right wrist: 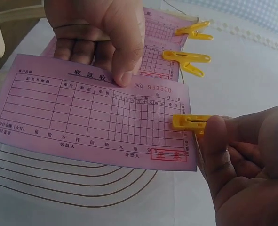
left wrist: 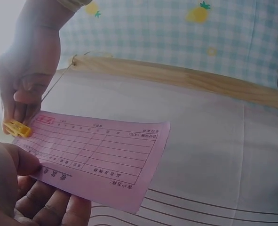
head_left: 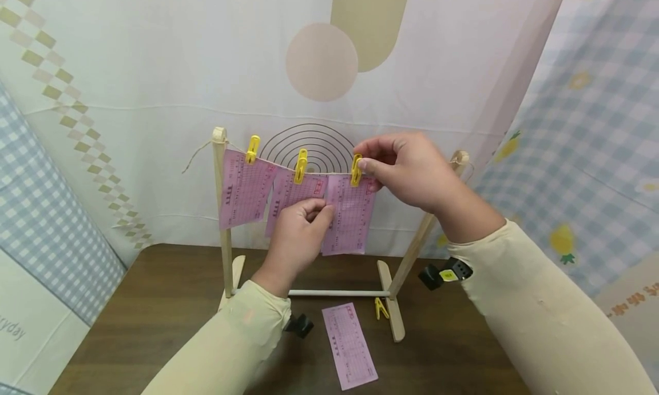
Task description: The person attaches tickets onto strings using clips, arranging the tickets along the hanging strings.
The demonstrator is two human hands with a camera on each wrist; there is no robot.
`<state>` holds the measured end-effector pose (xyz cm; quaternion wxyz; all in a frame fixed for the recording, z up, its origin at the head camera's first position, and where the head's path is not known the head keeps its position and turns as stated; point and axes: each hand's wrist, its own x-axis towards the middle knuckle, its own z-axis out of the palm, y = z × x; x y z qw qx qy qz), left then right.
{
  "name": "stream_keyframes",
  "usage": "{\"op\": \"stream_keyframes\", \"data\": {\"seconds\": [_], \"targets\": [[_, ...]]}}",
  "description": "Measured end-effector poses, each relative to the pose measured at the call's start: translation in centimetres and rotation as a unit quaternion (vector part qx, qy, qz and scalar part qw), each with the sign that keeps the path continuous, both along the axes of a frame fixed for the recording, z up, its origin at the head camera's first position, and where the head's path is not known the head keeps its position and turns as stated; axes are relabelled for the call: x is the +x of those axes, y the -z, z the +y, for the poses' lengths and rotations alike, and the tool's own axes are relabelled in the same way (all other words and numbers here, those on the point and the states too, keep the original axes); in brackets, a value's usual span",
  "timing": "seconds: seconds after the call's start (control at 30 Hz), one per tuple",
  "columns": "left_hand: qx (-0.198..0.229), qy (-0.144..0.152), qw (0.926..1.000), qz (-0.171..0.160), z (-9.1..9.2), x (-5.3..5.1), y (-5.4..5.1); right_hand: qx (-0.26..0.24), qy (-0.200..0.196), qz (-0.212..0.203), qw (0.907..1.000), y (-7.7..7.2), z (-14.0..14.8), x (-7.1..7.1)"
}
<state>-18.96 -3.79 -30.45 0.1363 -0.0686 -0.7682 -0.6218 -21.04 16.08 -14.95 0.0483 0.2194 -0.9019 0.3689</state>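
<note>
Now | left grip [head_left: 298,232]: pinching pink slip [head_left: 351,226] by edge | right grip [head_left: 414,169]: pinching yellow clip [head_left: 356,172]

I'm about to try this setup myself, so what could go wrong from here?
The rightmost pink slip might drop if the right hand's grip releases before its yellow clip firmly catches both paper and string. The left hand's grip, pinching that slip, could crease it or tug it crooked. The loose slip lies unclipped on the table, so a lowered sleeve might brush it aside.
</note>
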Motion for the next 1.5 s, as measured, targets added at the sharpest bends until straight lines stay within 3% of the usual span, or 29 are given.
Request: {"op": "stream_keyframes", "data": {"seconds": [0.27, 0.6, 0.9, 1.13, 1.37, 1.5], "targets": [[-0.008, 0.001, 1.0, -0.002, 0.1, -0.2, -0.2, -0.019, -0.022, -0.027, 0.9992, 0.0, 0.2, -0.2], [0.011, 0.011, 0.9999, 0.003, -0.1, -0.5, 0.3, -0.016, -0.013, -0.029, 0.9994, 0.1, 0.7, -0.1], [-0.005, 0.01, 0.9999, 0.003, -1.2, 0.1, 2.4, 0.008, 0.01, 0.055, 0.9984, 0.8, 2.5, 2.1], [-0.014, 0.017, 0.9997, -0.015, -1.6, 0.5, 4.4, 0.057, 0.042, 0.074, 0.9948, 4.0, 4.3, 4.0], [-0.052, 0.016, 0.9985, -0.011, -1.7, 0.7, 7.1, 0.109, -0.012, 0.071, 0.9914, 8.7, 5.8, 4.8], [-0.082, 0.011, 0.9963, -0.026, -1.4, 1.2, 9.0, 0.14, -0.02, 0.056, 0.9885, 11.6, 6.6, 5.1]]}}
